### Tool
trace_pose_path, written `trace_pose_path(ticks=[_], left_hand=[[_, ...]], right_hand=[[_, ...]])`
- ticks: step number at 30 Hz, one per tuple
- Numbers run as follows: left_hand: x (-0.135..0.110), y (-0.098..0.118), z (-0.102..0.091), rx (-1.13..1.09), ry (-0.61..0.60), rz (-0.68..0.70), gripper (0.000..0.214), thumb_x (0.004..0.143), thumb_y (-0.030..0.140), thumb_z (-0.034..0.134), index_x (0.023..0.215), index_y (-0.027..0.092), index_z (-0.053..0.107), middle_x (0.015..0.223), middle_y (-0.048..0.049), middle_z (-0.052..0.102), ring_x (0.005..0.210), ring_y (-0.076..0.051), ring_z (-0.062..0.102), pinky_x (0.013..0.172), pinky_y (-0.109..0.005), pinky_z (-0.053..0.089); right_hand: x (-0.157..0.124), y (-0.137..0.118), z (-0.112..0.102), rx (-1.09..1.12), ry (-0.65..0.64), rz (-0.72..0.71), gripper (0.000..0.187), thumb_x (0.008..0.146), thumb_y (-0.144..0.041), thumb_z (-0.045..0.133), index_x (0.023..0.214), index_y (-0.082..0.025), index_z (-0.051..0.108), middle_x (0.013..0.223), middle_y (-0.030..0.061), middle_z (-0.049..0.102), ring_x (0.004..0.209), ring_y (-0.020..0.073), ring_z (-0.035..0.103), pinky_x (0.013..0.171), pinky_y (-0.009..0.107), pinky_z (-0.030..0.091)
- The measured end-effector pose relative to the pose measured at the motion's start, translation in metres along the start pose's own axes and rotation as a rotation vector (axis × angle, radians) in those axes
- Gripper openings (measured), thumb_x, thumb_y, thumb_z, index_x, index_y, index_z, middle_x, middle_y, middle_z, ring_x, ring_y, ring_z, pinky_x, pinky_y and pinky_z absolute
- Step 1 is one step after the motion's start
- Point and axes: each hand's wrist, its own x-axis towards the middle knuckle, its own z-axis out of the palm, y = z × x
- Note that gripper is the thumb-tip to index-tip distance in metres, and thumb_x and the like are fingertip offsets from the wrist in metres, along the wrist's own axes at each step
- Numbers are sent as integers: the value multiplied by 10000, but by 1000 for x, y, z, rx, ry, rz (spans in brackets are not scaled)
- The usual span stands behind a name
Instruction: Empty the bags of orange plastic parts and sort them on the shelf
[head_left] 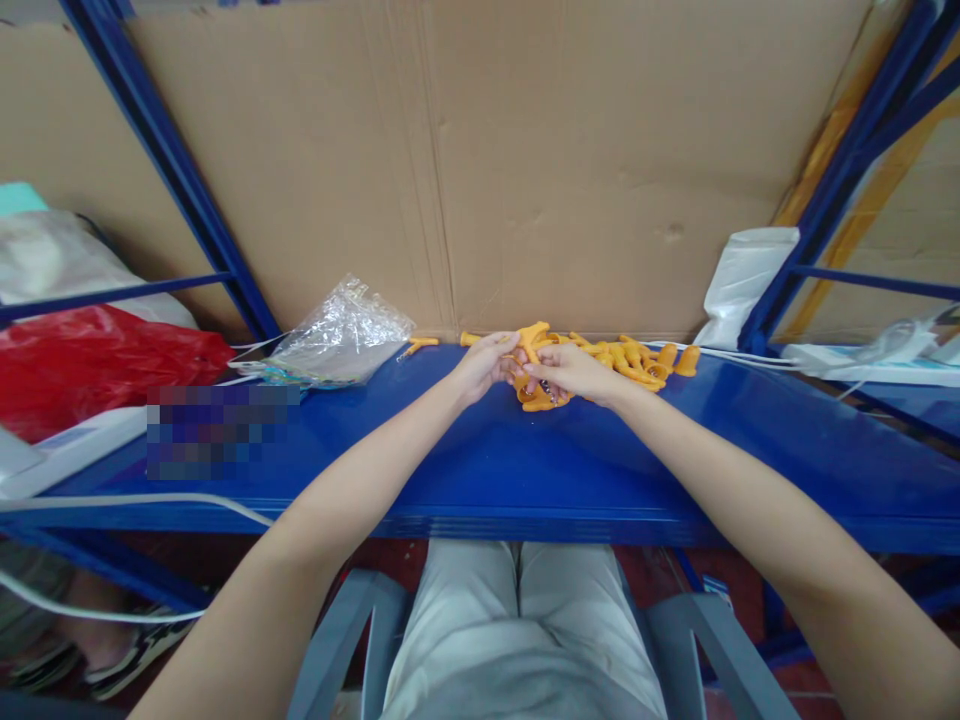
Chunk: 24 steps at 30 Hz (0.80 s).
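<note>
Both of my hands meet over the blue table (pixel 480 470), close to its back edge. A yellow-orange plastic piece (pixel 534 336) with a flared top stands between them. My left hand (pixel 486 366) is closed on this piece from the left side. From the right, my right hand (pixel 564 370) pinches at its lower part, where something small and metallic shows near the fingertips. More yellow-orange plastic pieces (pixel 634 360) lie in a heap behind and to the right of my right hand. Under my hands sits another yellow-orange piece (pixel 537 402), partly covered by my fingers.
A clear plastic bag (pixel 341 335) of flat items lies left, beside a small yellow-orange piece (pixel 420 344). Further left is a red bag (pixel 105 365). A white packet (pixel 746 285) leans at right near a power strip (pixel 877 365). Cardboard (pixel 562 150) walls the back.
</note>
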Motion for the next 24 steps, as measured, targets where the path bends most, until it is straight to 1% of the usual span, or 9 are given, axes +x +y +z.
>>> trace_pose_path(ticks=[3, 5, 7, 10, 12, 15, 18, 21, 24], left_hand=[[-1, -4, 7, 78, 27, 42, 33, 991, 186, 556, 996, 162, 534, 763, -2, 675, 505, -74, 616, 443, -167, 418], [-1, -9, 9, 236, 72, 83, 183, 959, 189, 607, 1110, 171, 506, 857, -21, 697, 535, -79, 627, 472, -178, 434], [-1, -16, 10, 462, 126, 195, 318, 903, 193, 677, 1162, 179, 494, 929, -28, 701, 559, -75, 621, 517, -190, 449], [-4, -23, 11, 812, 147, 424, 292, 839, 256, 735, 1056, 175, 557, 928, -23, 704, 645, -95, 631, 607, -215, 470], [-6, -24, 13, 999, 111, 495, 205, 851, 336, 707, 908, 174, 596, 813, -13, 695, 667, -121, 632, 630, -234, 467], [-9, -22, 16, 1185, 72, 482, 232, 877, 363, 649, 744, 174, 619, 673, -13, 662, 634, -145, 617, 616, -255, 443], [-10, -20, 18, 1271, 54, 448, 218, 869, 284, 628, 684, 170, 634, 634, -21, 657, 610, -150, 607, 597, -259, 416], [-8, -19, 16, 1334, 71, 444, 216, 878, 234, 586, 684, 163, 649, 651, -37, 675, 610, -155, 613, 595, -261, 409], [-3, -15, 7, 1405, 178, 446, 212, 914, 227, 534, 783, 155, 685, 743, -67, 718, 692, -181, 661, 641, -271, 438]], right_hand=[[-1, -3, -5, 104, 136, 72, 276, 949, -204, 632, 677, -172, 599, 652, 6, 690, 404, 52, 492, 400, 186, 412], [-1, -4, -7, 200, 227, 128, 263, 959, -222, 631, 702, -180, 598, 629, -5, 669, 414, 55, 506, 404, 182, 428], [0, -3, -6, 290, 292, 177, 256, 970, -231, 623, 720, -190, 586, 596, -18, 639, 422, 62, 521, 404, 179, 449], [2, 0, -4, 366, 339, 204, 258, 954, -268, 658, 723, -199, 565, 578, -20, 620, 441, 80, 557, 427, 194, 506], [4, 2, -2, 384, 358, 189, 266, 937, -282, 684, 714, -198, 566, 587, -16, 621, 462, 88, 577, 466, 212, 548], [5, 2, 1, 386, 376, 167, 279, 942, -258, 671, 691, -195, 568, 594, -17, 616, 468, 88, 581, 504, 229, 578], [5, 0, 4, 387, 358, 181, 293, 957, -235, 643, 685, -198, 542, 592, -20, 616, 455, 91, 583, 482, 226, 566], [3, -3, 4, 405, 320, 185, 263, 978, -205, 602, 719, -189, 557, 626, -18, 638, 469, 91, 605, 473, 210, 554], [1, -6, 0, 422, 318, 167, 195, 992, -166, 560, 803, -178, 604, 699, -11, 672, 495, 95, 642, 478, 204, 551]])
